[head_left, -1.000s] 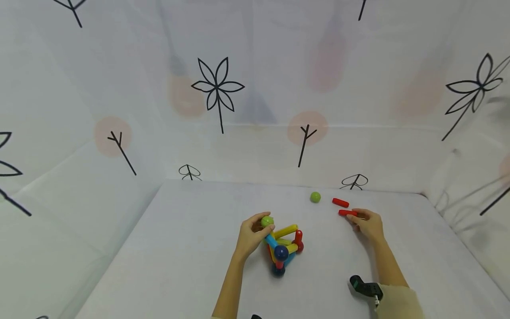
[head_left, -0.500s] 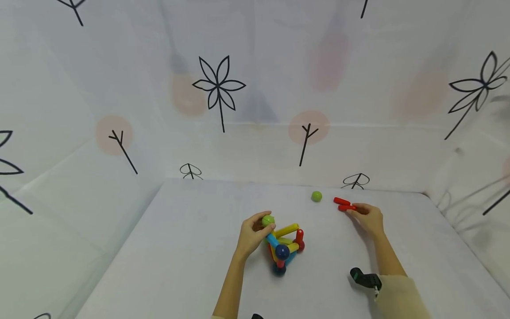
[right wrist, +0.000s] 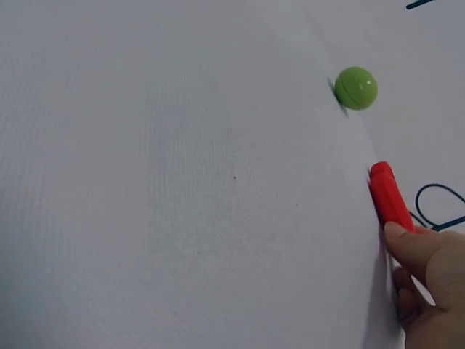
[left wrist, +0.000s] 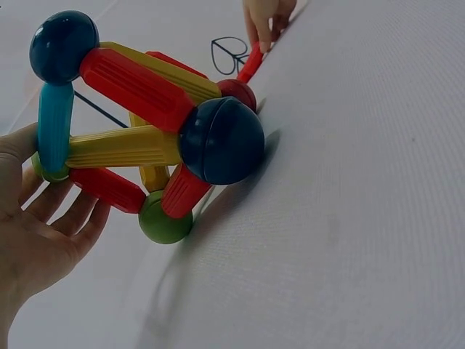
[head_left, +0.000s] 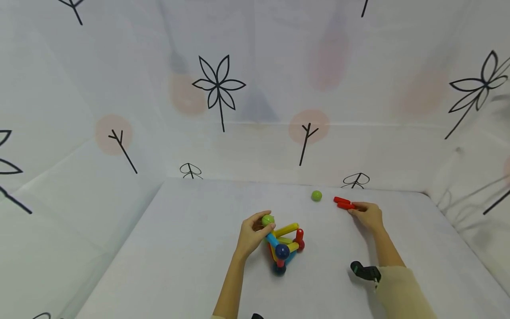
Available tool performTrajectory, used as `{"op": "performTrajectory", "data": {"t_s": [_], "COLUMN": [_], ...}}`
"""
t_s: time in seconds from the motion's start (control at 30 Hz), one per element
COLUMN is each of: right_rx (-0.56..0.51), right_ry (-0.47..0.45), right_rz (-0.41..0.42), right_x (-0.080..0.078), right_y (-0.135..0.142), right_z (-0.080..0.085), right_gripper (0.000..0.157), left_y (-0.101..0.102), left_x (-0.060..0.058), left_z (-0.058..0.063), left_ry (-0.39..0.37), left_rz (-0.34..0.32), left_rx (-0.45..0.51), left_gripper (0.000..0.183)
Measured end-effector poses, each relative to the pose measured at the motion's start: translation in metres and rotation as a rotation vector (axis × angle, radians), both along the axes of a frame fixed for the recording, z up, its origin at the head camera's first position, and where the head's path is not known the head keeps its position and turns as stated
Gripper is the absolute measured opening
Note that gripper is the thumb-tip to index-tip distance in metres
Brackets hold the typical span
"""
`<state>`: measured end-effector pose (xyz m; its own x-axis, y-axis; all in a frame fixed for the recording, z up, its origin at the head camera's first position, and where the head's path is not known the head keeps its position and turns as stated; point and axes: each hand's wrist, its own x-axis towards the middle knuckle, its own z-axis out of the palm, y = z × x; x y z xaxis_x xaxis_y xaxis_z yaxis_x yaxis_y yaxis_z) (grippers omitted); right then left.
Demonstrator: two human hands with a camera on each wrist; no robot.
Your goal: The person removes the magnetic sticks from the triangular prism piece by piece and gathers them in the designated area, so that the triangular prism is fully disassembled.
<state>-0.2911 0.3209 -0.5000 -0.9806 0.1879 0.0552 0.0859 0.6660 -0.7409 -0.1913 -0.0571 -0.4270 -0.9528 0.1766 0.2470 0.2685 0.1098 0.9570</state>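
Note:
A ball-and-stick structure of coloured rods and balls stands on the table in front of me. My left hand holds its upper green ball, thumb on the near side and fingers around the far side. A light-blue rod runs from that ball to a dark blue ball. Out at the far right, my right hand pinches the end of a red rod between thumb and fingers. A second red rod lies just behind it, almost parallel.
A loose green ball sits near the table's back edge, left of the red rods. White patterned sheeting rises behind the table. A black device is attached near the right sleeve.
My right hand has moved the pinched red rod away from me, up beside the other red rod, and now hardly moves. The left hand and the structure keep their place.

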Motion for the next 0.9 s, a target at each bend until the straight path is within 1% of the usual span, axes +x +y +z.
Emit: {"op": "performTrajectory", "data": {"t_s": [0.13, 0.2, 0.43, 0.63, 0.8, 0.9], "right_rx": [-0.009, -0.023, -0.091, -0.116, -0.122, -0.164], "right_ry": [0.02, 0.031, 0.03, 0.019, -0.004, -0.019], "right_rz": [-0.004, -0.019, -0.1, -0.125, -0.13, -0.14], "right_x": [0.0, 0.0, -0.002, -0.003, 0.003, 0.01], "right_y": [0.001, 0.0, -0.002, -0.004, -0.008, -0.01], "right_z": [0.001, 0.001, -0.001, -0.004, -0.004, -0.002], "right_gripper": [0.042, 0.044, 0.045, 0.045, 0.05, 0.055], "left_y": [0.0, 0.0, 0.0, 0.0, 0.0, 0.001], "left_x": [0.0, 0.0, -0.001, -0.001, -0.001, -0.001], "left_z": [0.0, 0.0, -0.001, -0.002, -0.002, -0.001], "left_ry": [0.0, 0.001, 0.003, 0.005, 0.008, 0.005], "left_rz": [-0.005, -0.008, -0.011, -0.005, 0.0, 0.003], "left_rx": [0.0, -0.001, 0.008, 0.011, 0.01, 0.007], "left_gripper": [0.038, 0.038, 0.038, 0.038, 0.038, 0.037]}}
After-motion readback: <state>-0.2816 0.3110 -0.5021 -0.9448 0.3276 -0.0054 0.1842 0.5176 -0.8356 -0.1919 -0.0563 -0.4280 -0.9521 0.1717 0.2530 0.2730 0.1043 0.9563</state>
